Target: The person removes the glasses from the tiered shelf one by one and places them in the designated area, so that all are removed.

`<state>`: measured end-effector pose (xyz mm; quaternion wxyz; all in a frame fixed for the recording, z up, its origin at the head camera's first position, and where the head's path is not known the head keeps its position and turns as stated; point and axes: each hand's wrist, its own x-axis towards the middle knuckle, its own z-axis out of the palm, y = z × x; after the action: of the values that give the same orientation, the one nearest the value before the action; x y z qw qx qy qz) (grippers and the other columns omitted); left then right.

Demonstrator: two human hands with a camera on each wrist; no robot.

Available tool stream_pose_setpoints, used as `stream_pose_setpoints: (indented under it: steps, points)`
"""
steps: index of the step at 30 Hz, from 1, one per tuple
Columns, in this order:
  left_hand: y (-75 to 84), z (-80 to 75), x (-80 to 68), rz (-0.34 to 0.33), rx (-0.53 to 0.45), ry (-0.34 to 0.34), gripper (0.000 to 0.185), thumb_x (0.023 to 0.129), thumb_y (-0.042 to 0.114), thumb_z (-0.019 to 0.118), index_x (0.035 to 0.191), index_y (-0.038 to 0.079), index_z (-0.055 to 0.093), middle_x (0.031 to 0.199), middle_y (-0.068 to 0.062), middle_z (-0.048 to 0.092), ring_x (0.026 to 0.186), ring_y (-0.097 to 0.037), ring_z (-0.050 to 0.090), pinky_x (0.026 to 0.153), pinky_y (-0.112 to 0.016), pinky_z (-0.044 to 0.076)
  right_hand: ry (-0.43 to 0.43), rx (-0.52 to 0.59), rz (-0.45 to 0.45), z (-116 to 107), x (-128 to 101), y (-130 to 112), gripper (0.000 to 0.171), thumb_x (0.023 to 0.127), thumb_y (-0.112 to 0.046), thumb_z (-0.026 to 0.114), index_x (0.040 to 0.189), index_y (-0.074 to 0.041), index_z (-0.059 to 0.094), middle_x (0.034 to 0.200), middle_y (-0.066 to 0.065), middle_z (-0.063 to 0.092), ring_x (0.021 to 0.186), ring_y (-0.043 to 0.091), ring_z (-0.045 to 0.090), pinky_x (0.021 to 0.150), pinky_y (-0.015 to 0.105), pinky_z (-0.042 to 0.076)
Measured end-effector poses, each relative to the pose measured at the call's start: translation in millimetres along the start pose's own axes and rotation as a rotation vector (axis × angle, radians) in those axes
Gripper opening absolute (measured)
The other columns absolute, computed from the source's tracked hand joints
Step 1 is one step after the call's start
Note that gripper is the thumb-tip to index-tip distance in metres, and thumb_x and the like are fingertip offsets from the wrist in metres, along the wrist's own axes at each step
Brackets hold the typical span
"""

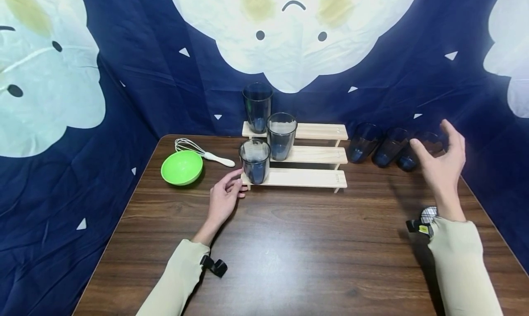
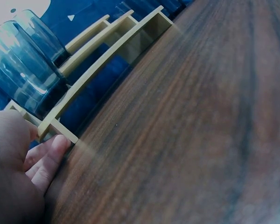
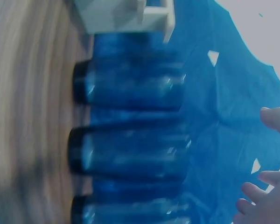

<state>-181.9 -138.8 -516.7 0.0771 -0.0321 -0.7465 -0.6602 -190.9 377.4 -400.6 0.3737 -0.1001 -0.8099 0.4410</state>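
A three-step wooden display stand (image 1: 306, 178) carries three dark clear glasses at its left end: one on the top step (image 1: 257, 109), one on the middle step (image 1: 282, 139) and one on the lowest (image 1: 255, 162). My left hand (image 1: 223, 197) grips the left end of the lowest step; in the left wrist view its fingers (image 2: 49, 161) curl at the stand's end leg. My right hand (image 1: 444, 169) is raised near the right-hand glasses, thumb and fingers spread, holding nothing. Three more glasses (image 1: 363, 143) (image 1: 390, 148) (image 3: 135, 210) stand in a row there, the rightmost partly hidden behind that hand.
Left of the stand, a green bowl (image 1: 182, 168) sits with a white whisk (image 1: 216, 159) just behind it. The brown wooden table (image 1: 289, 251) meets a navy cloth (image 1: 198, 95) with white cloud prints at the back and sides.
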Motion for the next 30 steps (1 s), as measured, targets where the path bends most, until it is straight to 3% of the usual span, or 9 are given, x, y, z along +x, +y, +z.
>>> stream_pose_setpoints:
  steps: [9, 14, 30]
  points:
    - [0.2, 0.3, 0.9, -0.016, 0.003, 0.008, 0.036, 0.11, -0.004, 0.063, 0.145, 0.001, 0.071, 0.109, -0.032, 0.079, 0.097, -0.048, 0.081, 0.072, -0.024, 0.072, -0.047, 0.053, -0.137, 14, -11, -34, 0.076, 0.085, -0.005, 0.091, 0.157, -0.011, 0.064, 0.152, 0.013, 0.066, 0.141, 0.008, 0.053, 0.12, 0.021, 0.041]
    - [2.1, 0.7, 0.6, -0.015, -0.006, 0.012, 0.036, 0.11, -0.005, 0.063, 0.145, 0.0, 0.071, 0.109, -0.033, 0.079, 0.097, -0.048, 0.081, 0.071, -0.024, 0.072, -0.1, 0.088, -0.164, 22, -20, -48, 0.074, 0.088, -0.005, 0.089, 0.157, -0.013, 0.064, 0.15, 0.014, 0.067, 0.136, 0.003, 0.054, 0.114, 0.016, 0.042]
    - [3.7, 0.6, -0.3, -0.011, -0.006, 0.008, 0.035, 0.111, -0.003, 0.063, 0.145, 0.0, 0.071, 0.107, -0.033, 0.079, 0.098, -0.05, 0.08, 0.071, -0.024, 0.071, -0.222, 0.114, -0.229, 46, -37, -77, 0.071, 0.09, -0.004, 0.087, 0.157, -0.012, 0.064, 0.145, 0.019, 0.068, 0.13, -0.005, 0.056, 0.113, 0.017, 0.043]
